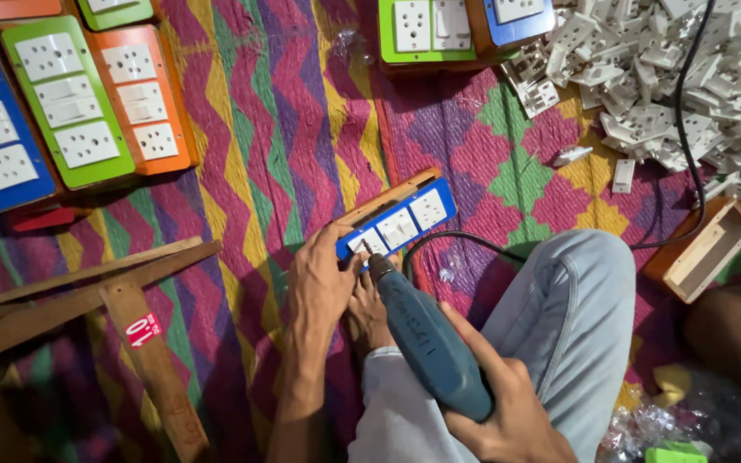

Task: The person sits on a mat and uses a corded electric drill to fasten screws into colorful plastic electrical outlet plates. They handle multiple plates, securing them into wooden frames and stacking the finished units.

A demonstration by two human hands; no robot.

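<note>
Steadying blue switch board (398,221) at frame centre with left hand (323,279) gripping; right hand (508,411) clenched round electric screwdriver (426,343), mid-screwing; bit must stay seated.

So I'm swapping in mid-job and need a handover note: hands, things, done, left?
Left hand steadies the blue switch board on the mat.
Right hand grips the blue electric screwdriver, tip at the board's near end.
Done: finished boards lie top left.
Left: loose white parts top right; an empty wooden box beside the knee.
</note>
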